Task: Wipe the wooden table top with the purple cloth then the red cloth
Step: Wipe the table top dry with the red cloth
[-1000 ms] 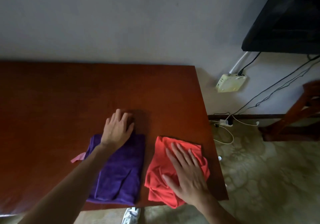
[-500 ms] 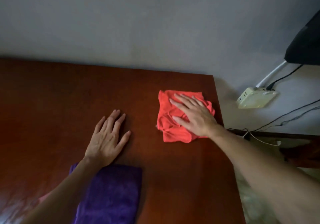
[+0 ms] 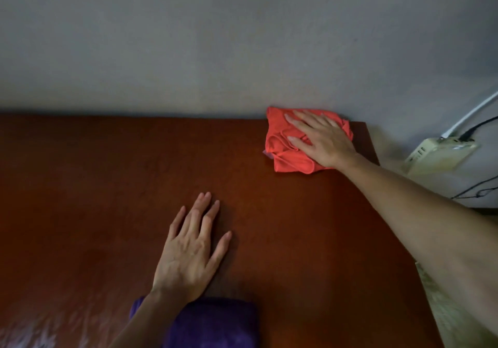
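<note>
Red cloth (image 3: 289,143) lies bunched at the far right corner of the wooden table top (image 3: 107,186), touching the wall, under the right hand (image 3: 322,141), which presses flat with fingers spread, gripping nothing. Unwiped wood lies to its left and nearer. Left hand (image 3: 188,253) rests open on bare wood; the purple cloth (image 3: 215,323) sits at the near edge beneath its wrist. No writing is legible.

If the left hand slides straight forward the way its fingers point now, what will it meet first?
Bare table top lies ahead of the left hand. Its fingers point slightly right, so it probably reaches the wall just left of the red cloth, though it might brush it.
</note>
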